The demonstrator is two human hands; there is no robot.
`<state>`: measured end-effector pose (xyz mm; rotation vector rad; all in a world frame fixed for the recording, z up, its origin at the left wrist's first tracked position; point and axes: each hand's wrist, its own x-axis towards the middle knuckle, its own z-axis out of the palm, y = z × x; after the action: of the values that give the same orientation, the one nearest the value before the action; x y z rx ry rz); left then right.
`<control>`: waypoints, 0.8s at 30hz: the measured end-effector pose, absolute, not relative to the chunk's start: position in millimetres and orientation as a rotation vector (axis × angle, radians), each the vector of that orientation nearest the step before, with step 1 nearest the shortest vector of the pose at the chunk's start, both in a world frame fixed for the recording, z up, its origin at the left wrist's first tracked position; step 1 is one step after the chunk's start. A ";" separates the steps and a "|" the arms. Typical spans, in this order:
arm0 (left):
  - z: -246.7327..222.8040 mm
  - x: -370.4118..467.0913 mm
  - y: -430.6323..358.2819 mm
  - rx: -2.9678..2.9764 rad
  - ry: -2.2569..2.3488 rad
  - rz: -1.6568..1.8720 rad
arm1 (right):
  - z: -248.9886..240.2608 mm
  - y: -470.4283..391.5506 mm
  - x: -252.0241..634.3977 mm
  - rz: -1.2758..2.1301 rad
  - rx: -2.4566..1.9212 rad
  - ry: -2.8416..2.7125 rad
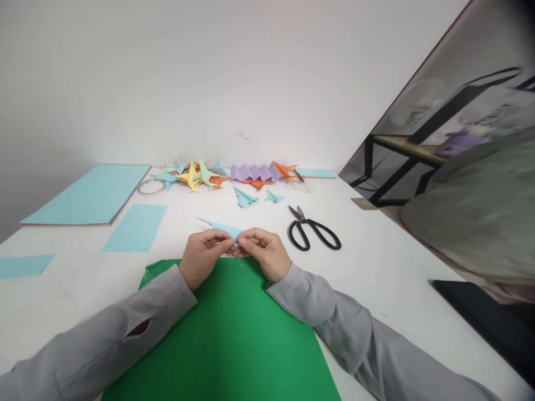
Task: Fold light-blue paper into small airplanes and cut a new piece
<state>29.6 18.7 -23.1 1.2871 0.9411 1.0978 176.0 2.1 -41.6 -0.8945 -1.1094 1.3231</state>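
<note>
Between my two hands is a narrow folded piece of light blue paper (223, 227), its long thin point sticking out to the upper left. My left hand (204, 253) pinches its lower end between thumb and fingers. Thumb to thumb with it, my right hand (267, 250) pinches the same end from the other side. The fingers cover the part being held, so its folds there are hidden. Both wrists are over the far edge of a green sheet (242, 328). Black-handled scissors (307, 223) lie to the right with their blades slightly apart.
Two small blue folded paper figures (246, 197) lie beyond my hands. A pile of coloured origami (194, 175) and a purple pleated paper (256, 172) are near the wall. To the left are a blue paper stack (90, 192), a blue rectangle (136, 228) and a wire ring (151, 187).
</note>
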 end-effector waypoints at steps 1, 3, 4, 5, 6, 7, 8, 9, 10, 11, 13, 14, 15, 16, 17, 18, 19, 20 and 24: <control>-22.9 29.7 18.5 1.287 0.942 1.098 | -41.1 1.9 175.7 1.320 -0.896 -1.109; -22.5 29.7 17.9 1.284 0.942 1.093 | -40.2 1.7 175.2 1.312 -0.903 -1.107; -22.3 29.6 17.6 1.284 0.943 1.091 | -39.9 1.6 175.1 1.309 -0.908 -1.104; -22.2 29.5 17.4 1.285 0.945 1.087 | -39.6 1.6 175.1 1.306 -0.914 -1.100; -22.0 29.5 17.2 1.286 0.948 1.086 | -39.5 1.7 175.2 1.303 -0.920 -1.096; -21.9 29.4 17.2 1.290 0.952 1.087 | -39.4 1.9 175.3 1.301 -0.925 -1.092; -21.8 29.4 17.2 1.296 0.957 1.089 | -39.4 2.0 175.4 1.300 -0.929 -1.089; -21.8 29.4 17.2 1.304 0.960 1.092 | -39.5 2.2 175.5 1.301 -0.933 -1.087; -21.9 29.5 17.4 1.314 0.961 1.095 | -39.6 2.4 175.6 1.304 -0.936 -1.085; -22.2 29.6 17.6 1.326 0.963 1.097 | -39.7 2.5 175.5 1.306 -0.939 -1.085; -22.9 30.0 18.1 1.354 0.963 1.103 | -40.1 2.7 175.4 1.307 -0.942 -1.088; -23.3 30.1 18.4 1.371 0.961 1.110 | -40.3 2.8 175.4 1.305 -0.943 -1.091; -23.7 30.2 18.7 1.392 0.960 1.118 | -40.5 2.8 175.4 1.302 -0.944 -1.094; -23.9 30.2 19.0 1.417 0.962 1.127 | -40.6 2.9 175.3 1.299 -0.946 -1.097; -23.9 30.2 19.2 1.445 0.969 1.134 | -40.6 3.0 175.4 1.299 -0.947 -1.100; -23.8 30.1 19.5 1.472 0.982 1.139 | -40.5 3.0 175.3 1.300 -0.948 -1.101; -23.6 30.0 19.7 1.492 0.997 1.144 | -40.3 3.1 175.3 1.302 -0.949 -1.101; -23.3 30.0 19.8 1.505 1.013 1.149 | -39.9 3.2 175.2 1.307 -0.951 -1.099; -22.1 30.3 19.7 1.499 1.033 1.158 | -38.1 3.0 174.3 1.316 -0.969 -1.073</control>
<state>30.3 19.7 -22.1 1.4990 1.0332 1.1581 174.3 3.0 -38.1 -0.9690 -1.0732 1.3156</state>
